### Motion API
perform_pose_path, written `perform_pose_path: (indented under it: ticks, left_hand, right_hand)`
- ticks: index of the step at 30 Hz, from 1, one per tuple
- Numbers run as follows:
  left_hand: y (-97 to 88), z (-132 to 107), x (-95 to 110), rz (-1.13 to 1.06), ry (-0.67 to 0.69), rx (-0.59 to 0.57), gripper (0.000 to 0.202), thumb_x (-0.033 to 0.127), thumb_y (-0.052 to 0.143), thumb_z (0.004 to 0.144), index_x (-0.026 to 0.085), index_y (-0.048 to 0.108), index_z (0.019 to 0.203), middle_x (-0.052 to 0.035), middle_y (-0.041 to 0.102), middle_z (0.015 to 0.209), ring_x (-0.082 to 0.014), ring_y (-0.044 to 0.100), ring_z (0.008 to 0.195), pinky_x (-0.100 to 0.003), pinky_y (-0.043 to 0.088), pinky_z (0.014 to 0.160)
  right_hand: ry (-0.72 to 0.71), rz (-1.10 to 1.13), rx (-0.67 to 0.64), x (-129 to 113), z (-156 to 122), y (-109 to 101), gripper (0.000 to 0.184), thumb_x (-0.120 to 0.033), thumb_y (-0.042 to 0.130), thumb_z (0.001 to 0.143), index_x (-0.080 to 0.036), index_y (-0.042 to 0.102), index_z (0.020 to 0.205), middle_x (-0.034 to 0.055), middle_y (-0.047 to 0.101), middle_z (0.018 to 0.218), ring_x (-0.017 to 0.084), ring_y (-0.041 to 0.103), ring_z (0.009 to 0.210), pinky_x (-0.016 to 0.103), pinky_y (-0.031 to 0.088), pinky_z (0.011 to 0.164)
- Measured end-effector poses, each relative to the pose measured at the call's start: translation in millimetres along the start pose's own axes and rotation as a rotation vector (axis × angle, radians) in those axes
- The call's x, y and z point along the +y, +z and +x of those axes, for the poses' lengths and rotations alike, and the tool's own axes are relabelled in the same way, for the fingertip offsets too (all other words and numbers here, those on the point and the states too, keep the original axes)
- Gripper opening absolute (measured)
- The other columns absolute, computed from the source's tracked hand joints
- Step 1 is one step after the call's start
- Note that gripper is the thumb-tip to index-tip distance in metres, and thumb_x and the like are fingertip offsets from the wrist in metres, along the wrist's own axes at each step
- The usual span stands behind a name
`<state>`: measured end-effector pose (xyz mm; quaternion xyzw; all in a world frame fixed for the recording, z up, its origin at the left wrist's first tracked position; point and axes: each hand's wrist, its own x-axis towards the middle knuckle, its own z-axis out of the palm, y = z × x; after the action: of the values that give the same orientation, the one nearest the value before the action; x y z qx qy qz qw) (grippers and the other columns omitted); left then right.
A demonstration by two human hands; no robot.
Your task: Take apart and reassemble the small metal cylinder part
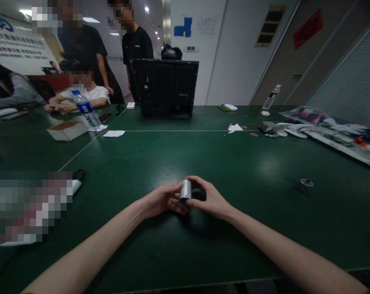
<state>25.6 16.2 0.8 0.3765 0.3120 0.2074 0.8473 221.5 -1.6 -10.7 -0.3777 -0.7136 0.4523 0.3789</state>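
Both hands meet at a short silver metal cylinder (186,190), held just above the green table (221,155). My right hand (207,196) has its thumb at the cylinder's lower end and its forefinger at the top end. From the other side, my left hand (166,200) closes on the cylinder with its thumb near the upper part, the other fingers curled beneath. Small dark holes show near the lower end of the metal. To the right, a small dark round part with a pale rim (307,183) rests on the table.
A black monitor-like panel (166,87) stands at the far side. Back left are a white box (70,131) and a water bottle (87,110). A tray of loose items (344,141) lies far right. Several people are beyond the table, one seated person (96,96) in white.
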Motion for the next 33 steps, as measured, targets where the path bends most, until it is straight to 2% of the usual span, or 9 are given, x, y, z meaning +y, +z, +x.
perform_pose_path:
  ticks: [6, 11, 16, 18, 21, 26, 33]
  left_hand:
    - [-1.0, 2.3, -1.6, 0.043, 0.082, 0.007, 0.039, 0.04, 0.069, 0.077, 0.013, 0.058, 0.103, -0.0067, 0.064, 0.086, -0.015, 0.064, 0.071, -0.029, 0.051, 0.071]
    - [-3.3, 5.1, -3.4, 0.148, 0.152, 0.006, 0.036, 0.03, 0.076, 0.071, 0.011, 0.063, 0.099, -0.0053, 0.061, 0.087, -0.0112, 0.058, 0.072, -0.022, 0.047, 0.066]
    - [-2.8, 3.0, 0.7, 0.293, 0.232, 0.05, 0.034, 0.027, 0.075, 0.07, 0.012, 0.065, 0.099, -0.0065, 0.063, 0.093, -0.0169, 0.058, 0.085, -0.028, 0.044, 0.077]
    - [-3.1, 2.6, 1.9, 0.377, 0.266, 0.071, 0.034, 0.022, 0.076, 0.066, 0.014, 0.064, 0.098, -0.0058, 0.064, 0.097, -0.0191, 0.058, 0.092, -0.03, 0.041, 0.082]
    - [-5.4, 5.0, 0.6, 0.503, 0.308, 0.104, 0.033, 0.016, 0.078, 0.062, 0.016, 0.062, 0.091, -0.0013, 0.064, 0.09, -0.0179, 0.058, 0.087, -0.03, 0.041, 0.081]
    - [-7.1, 9.6, -4.3, 0.66, 0.336, 0.079, 0.034, 0.015, 0.078, 0.062, 0.016, 0.06, 0.091, 0.0007, 0.061, 0.085, -0.0167, 0.058, 0.082, -0.028, 0.043, 0.075]
    - [1.0, 5.6, -2.3, 0.83, 0.371, 0.077, 0.032, 0.017, 0.076, 0.066, 0.015, 0.06, 0.093, -0.0007, 0.061, 0.088, -0.0177, 0.057, 0.084, -0.029, 0.043, 0.076]
  right_hand:
    - [-0.086, -0.113, 0.001, -2.9, -1.9, -2.1, 0.059, -0.026, 0.072, 0.069, -0.022, 0.046, 0.122, 0.0058, 0.054, 0.117, 0.02, 0.052, 0.106, 0.036, 0.043, 0.093]
    - [-0.164, -0.195, -0.027, -3.1, -3.2, -0.1, 0.065, -0.026, 0.075, 0.067, -0.024, 0.046, 0.124, 0.006, 0.052, 0.119, 0.022, 0.05, 0.109, 0.038, 0.042, 0.094]
    - [-0.196, -0.183, -0.037, -4.3, -3.7, -1.3, 0.066, -0.026, 0.075, 0.067, -0.024, 0.044, 0.126, 0.0068, 0.049, 0.121, 0.023, 0.048, 0.111, 0.039, 0.04, 0.095]
    - [-0.202, -0.156, -0.036, -4.9, -3.7, -2.6, 0.061, -0.028, 0.073, 0.07, -0.023, 0.045, 0.125, 0.007, 0.05, 0.12, 0.022, 0.048, 0.111, 0.038, 0.041, 0.094]
    - [-0.198, -0.104, 0.001, -3.8, -2.8, -3.6, 0.043, -0.031, 0.065, 0.079, -0.022, 0.05, 0.118, 0.006, 0.055, 0.113, 0.02, 0.052, 0.103, 0.036, 0.043, 0.089]
    - [-0.194, -0.118, 0.088, -1.0, -0.2, -2.7, 0.011, -0.027, 0.06, 0.084, -0.02, 0.062, 0.092, 0.0033, 0.061, 0.091, 0.017, 0.057, 0.087, 0.032, 0.044, 0.08]
    - [-0.237, -0.18, 0.044, -7.9, -0.7, -2.5, 0.004, -0.02, 0.062, 0.082, -0.019, 0.065, 0.084, 0.0037, 0.061, 0.088, 0.016, 0.058, 0.083, 0.03, 0.044, 0.077]
